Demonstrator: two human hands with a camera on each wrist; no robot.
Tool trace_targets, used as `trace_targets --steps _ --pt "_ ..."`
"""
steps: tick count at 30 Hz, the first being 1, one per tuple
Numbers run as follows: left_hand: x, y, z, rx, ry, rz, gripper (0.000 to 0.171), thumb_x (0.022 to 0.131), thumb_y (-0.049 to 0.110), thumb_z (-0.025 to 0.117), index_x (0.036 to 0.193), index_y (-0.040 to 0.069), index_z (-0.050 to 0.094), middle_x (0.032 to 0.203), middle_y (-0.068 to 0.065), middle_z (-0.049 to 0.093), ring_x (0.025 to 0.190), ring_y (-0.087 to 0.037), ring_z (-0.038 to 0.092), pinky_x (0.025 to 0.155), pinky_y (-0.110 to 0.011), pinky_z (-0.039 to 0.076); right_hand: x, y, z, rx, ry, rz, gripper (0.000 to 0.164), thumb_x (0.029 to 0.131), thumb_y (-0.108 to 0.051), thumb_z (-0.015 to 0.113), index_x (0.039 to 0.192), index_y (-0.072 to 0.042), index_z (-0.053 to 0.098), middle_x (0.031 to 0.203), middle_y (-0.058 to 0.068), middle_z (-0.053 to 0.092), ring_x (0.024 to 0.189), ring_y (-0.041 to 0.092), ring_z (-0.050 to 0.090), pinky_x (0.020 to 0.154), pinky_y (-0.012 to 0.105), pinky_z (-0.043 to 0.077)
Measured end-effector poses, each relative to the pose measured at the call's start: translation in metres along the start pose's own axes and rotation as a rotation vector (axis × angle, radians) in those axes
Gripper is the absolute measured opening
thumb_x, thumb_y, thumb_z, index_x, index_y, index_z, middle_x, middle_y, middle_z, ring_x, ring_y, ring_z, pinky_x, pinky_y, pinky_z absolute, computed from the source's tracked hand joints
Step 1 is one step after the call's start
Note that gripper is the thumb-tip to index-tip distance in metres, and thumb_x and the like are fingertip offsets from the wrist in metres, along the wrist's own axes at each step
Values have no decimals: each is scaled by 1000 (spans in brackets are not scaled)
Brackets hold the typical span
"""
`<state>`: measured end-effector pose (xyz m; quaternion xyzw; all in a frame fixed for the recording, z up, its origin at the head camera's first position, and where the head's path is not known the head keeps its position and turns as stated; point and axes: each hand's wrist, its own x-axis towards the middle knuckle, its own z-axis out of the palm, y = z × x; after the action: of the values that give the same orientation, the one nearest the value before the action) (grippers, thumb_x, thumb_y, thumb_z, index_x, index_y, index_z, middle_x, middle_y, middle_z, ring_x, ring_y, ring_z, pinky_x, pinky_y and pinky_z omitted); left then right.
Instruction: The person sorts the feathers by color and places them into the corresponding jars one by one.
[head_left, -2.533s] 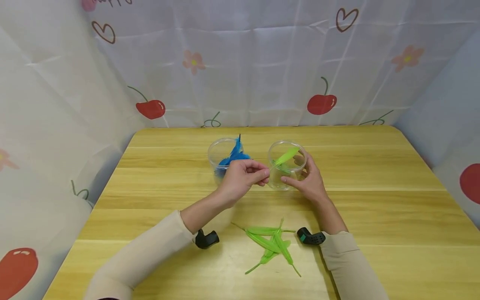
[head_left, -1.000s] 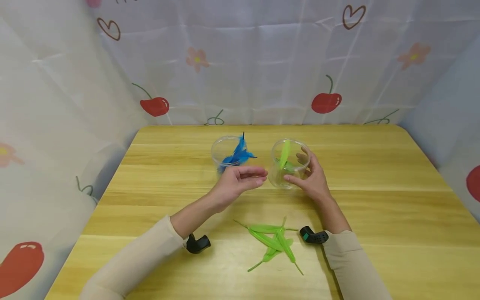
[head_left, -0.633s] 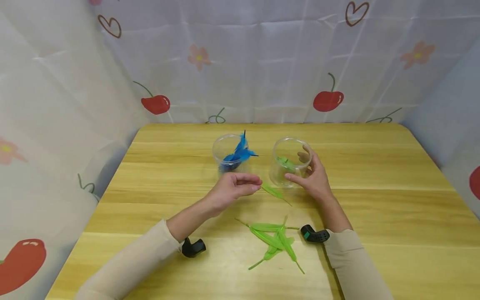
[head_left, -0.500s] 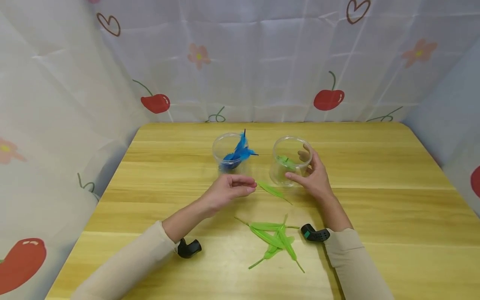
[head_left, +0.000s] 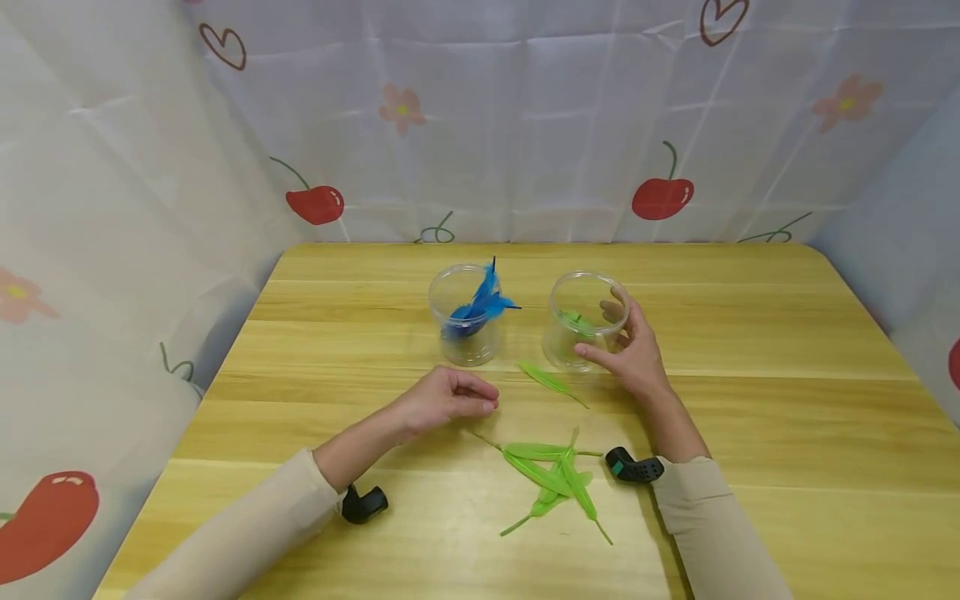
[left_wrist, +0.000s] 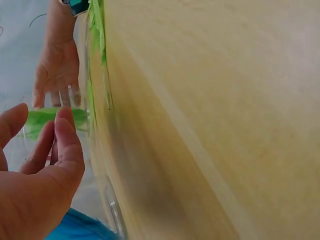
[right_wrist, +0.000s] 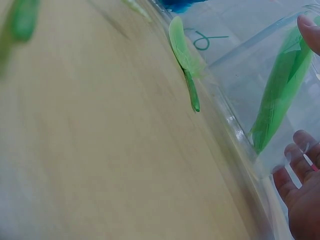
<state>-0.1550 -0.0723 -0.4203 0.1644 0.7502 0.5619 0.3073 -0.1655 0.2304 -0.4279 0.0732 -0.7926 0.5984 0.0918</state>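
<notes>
My right hand [head_left: 630, 354] holds a clear plastic cup [head_left: 558, 346] from its right side, thumb in front and fingers behind. Green feathers [right_wrist: 282, 87] are inside that cup. A single green feather [head_left: 551, 382] lies on the table just in front of it. My left hand [head_left: 446, 402] hovers over the table left of this feather, fingers loosely bent and nothing in them. Nearer to me, several green feathers [head_left: 551, 475] lie crossed in a loose pile. To the left stands a second clear cup [head_left: 468, 354] with blue feathers [head_left: 476, 312] sticking out over its rim.
The wooden table [head_left: 765, 333] ends at a white curtain [head_left: 525, 150] printed with cherries and flowers. A black wrist camera [head_left: 365, 504] sits under the left sleeve, another black wrist camera [head_left: 633, 467] by the right cuff.
The green feather pinched by my left hand was let go at the right cup and now lies on the table before it. My left hand has drawn back toward me, leftward. The right hand stays.
</notes>
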Motion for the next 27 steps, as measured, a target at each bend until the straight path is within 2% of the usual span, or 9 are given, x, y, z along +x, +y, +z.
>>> trace_targets --steps 9,13,21,27 --pt "0 -4 2 168 -29 -17 23 92 10 71 109 -5 71 98 -6 73 80 -10 63 70 -25 52 -1 0 0 -9 3 2 90 80 2 77 153 1 24 144 33 40 136 45 35 108 62 29" --pt "0 -6 2 221 -36 -11 19 91 9 72 106 -3 72 94 -4 73 79 -10 63 67 -24 52 -1 1 -1 -12 4 -1 90 80 2 78 153 2 24 144 33 40 136 46 36 108 63 30" --pt "0 -13 6 343 -41 68 12 89 7 74 99 1 74 88 0 71 76 -8 62 66 -23 52 0 3 0 0 6 -13 91 79 5 77 153 1 25 144 33 40 137 44 35 107 62 31" --pt "-1 -14 7 473 -28 99 9 86 7 77 94 6 74 83 5 68 72 -7 60 66 -23 52 0 3 0 -7 11 -8 90 79 4 77 153 1 25 143 33 40 136 44 35 107 62 31"
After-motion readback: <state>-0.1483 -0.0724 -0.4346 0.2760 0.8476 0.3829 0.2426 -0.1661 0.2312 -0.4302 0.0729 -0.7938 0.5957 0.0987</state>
